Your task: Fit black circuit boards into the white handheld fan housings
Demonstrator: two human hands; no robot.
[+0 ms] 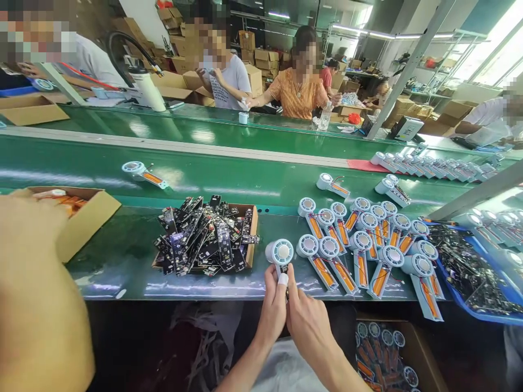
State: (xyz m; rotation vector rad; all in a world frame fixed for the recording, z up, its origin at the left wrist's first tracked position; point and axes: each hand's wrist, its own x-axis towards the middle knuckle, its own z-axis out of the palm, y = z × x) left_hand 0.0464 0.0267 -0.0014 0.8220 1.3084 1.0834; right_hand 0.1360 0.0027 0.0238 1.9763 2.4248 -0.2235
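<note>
Both hands meet at the bench's front edge around one light-blue fan unit (280, 252), its round head pointing away from me. My left hand (274, 305) grips its handle from the left, with a white covering on one finger. My right hand (306, 313) presses on the handle from the right, fingertips near a dark part inside it. To the left, a shallow cardboard tray (252, 245) is heaped with black circuit boards (204, 234). Right of my hands lie several similar fan units (362, 239) with orange parts and thin wires in their handles.
A neighbour's arm (36, 294) fills the left edge beside an open carton (96, 220). More boards lie in a blue tray (474, 310) at right. Single units rest on the green conveyor (229, 174). Below the bench is a carton (425, 354) of units. People sit opposite.
</note>
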